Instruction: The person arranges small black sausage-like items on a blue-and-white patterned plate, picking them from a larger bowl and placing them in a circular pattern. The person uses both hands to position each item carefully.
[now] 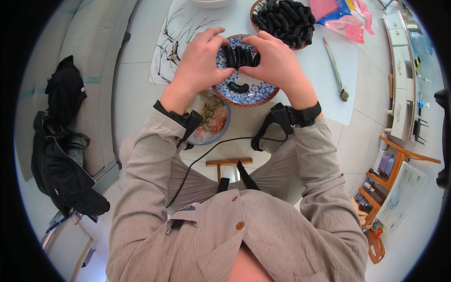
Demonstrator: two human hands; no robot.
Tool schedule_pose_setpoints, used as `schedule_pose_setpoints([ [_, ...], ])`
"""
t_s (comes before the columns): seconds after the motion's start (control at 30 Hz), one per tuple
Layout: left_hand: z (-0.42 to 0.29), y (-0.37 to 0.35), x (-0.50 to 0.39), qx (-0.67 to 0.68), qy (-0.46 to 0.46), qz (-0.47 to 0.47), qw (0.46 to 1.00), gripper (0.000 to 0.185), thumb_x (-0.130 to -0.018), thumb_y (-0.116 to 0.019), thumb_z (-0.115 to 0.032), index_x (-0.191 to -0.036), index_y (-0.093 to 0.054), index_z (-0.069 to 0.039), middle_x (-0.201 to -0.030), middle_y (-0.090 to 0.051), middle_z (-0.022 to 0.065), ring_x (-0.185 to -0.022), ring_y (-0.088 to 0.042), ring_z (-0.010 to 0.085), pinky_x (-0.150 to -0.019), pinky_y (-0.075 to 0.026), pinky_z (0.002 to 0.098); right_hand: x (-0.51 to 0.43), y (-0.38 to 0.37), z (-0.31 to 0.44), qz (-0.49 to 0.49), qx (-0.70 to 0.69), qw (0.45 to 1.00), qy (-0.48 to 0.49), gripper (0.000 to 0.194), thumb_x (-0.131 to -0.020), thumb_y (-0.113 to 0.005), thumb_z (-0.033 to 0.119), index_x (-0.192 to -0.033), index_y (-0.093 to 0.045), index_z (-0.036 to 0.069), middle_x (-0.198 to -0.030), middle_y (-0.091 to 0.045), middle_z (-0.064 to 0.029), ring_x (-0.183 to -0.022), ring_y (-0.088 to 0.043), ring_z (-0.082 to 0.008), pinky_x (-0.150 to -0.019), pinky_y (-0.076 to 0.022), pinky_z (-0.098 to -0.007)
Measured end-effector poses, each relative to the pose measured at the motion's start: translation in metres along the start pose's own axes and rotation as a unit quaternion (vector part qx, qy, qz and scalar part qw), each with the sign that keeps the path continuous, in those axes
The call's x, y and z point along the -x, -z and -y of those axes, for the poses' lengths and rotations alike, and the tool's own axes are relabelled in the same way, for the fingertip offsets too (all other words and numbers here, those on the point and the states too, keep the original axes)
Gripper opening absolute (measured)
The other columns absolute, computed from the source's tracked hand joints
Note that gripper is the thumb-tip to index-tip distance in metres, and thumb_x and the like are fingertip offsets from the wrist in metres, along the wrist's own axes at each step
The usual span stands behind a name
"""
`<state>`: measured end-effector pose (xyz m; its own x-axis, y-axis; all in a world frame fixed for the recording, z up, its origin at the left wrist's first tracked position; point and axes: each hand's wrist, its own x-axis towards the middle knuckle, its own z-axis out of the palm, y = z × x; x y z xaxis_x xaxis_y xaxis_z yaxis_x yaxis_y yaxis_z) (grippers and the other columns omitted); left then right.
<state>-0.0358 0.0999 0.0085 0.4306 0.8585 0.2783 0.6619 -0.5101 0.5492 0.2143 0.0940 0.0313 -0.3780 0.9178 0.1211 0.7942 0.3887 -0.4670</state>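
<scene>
A blue-and-white flower-patterned plate with a brown rim is in front of me on the table. Several glossy black sausage-shaped food pieces lie side by side in a row on it. My left hand curls round the row's left end, thumb at the near side and fingers at the far side. From the right, my right hand grips it likewise, partly hiding the rightmost pieces. One curved black piece lies apart on the plate's near part.
A bowl heaped with similar black pieces stands behind the plate. A green-handled knife and pink plastic packaging lie on the white table. Below the table edge, a lined bin holds scraps. A black cable crosses between my wrists.
</scene>
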Motion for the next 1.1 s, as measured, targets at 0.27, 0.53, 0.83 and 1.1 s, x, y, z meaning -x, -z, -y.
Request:
schedule_pose_setpoints([
  [0.27, -0.001, -0.009, 0.001, -0.025, 0.017, -0.072, 0.997, 0.069, -0.071, -0.106, -0.020, -0.129, -0.071, -0.004, -0.156, -0.068, 0.0172, -0.138, -0.069, 0.0404, -0.114, -0.060, 0.0489, -0.004, -0.010, 0.002, 0.013, 0.014, 1.000, 0.014, 0.065, -0.076, -0.100, 0.035, -0.134, -0.080, 0.012, -0.122, -0.076, -0.0084, -0.115, -0.079, -0.0334, -0.094, -0.0661, -0.0467],
  [0.53, -0.001, -0.012, 0.005, -0.023, 0.022, -0.082, 0.996, 0.068, -0.072, -0.105, -0.021, -0.129, -0.072, -0.005, -0.152, -0.068, 0.0154, -0.133, -0.069, 0.0400, -0.111, -0.060, 0.0486, -0.011, -0.013, 0.003, -0.044, -0.003, 0.999, 0.013, 0.055, -0.081, -0.094, 0.020, -0.133, -0.078, 0.016, -0.116, -0.075, -0.0084, -0.104, -0.080, -0.0341, -0.087, -0.0670, -0.0461],
  [0.83, -0.008, -0.021, 0.007, -0.031, 0.032, -0.108, 0.993, 0.067, -0.074, -0.104, -0.025, -0.132, -0.075, -0.006, -0.149, -0.072, 0.0143, -0.133, -0.071, 0.0396, -0.110, -0.061, 0.0496, -0.019, -0.016, 0.001, -0.049, -0.121, 0.991, 0.002, 0.050, -0.085, -0.091, 0.012, -0.133, -0.078, 0.010, -0.105, -0.081, -0.0098, -0.099, -0.081, -0.0344, -0.085, -0.0658, -0.0460],
  [1.1, -0.013, -0.025, 0.004, -0.053, 0.031, -0.110, 0.992, 0.073, -0.078, -0.103, -0.028, -0.142, -0.075, -0.007, -0.151, -0.072, 0.0144, -0.134, -0.070, 0.0384, -0.112, -0.059, 0.0499, -0.013, -0.013, -0.002, -0.041, -0.097, 0.994, -0.010, 0.045, -0.087, -0.090, 0.012, -0.130, -0.079, 0.007, -0.106, -0.082, -0.0130, -0.094, -0.080, -0.0367, -0.084, -0.0648, -0.0451],
])
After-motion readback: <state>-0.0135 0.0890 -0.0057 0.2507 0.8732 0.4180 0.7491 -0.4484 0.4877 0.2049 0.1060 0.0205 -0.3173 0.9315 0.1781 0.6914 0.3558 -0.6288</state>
